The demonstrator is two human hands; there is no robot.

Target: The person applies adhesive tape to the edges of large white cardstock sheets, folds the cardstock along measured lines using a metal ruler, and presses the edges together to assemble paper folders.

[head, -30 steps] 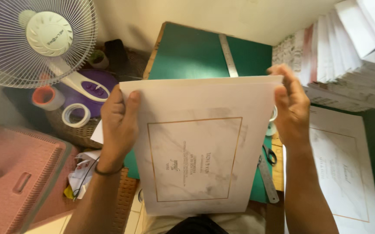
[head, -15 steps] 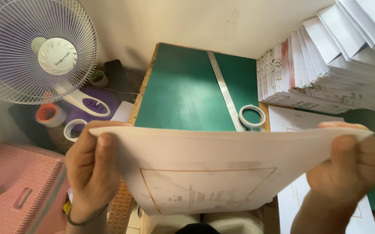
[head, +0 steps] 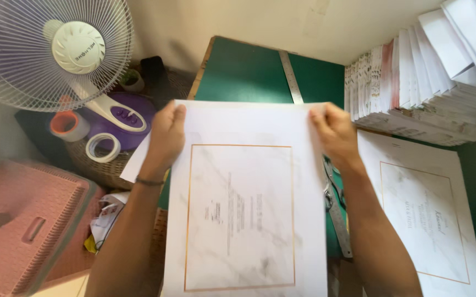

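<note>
Large white printed sheet with marbled face and thin gold rectangular border [head: 241,220]: held flat over the dark green cutting mat [head: 243,69] on the table, far edge pinched at both corners.
Left hand [head: 166,132]: clenched on the sheet's far left corner, thumb on top, fingers beneath; dark band at the wrist.
Right hand [head: 334,132]: clenched on the far right corner, same grasp.
Beyond the hands: long steel ruler [head: 291,69] lying across the mat.
Below the right wrist: scissors [head: 331,187], partly hidden by the sheet.
Right of the right hand: second bordered marbled sheet [head: 425,214], flat; slanted stack of white printed cards [head: 414,82] beyond it.
Left of the left hand: white pedestal fan with purple base [head: 56,52], two tape rolls [head: 87,137], pink plastic basket [head: 18,225].
Risks, as judged: corner creasing from a tight pinch; fan draught, if running, lifting the unsupported near edge; sheet snagging on the scissors when lowered.
</note>
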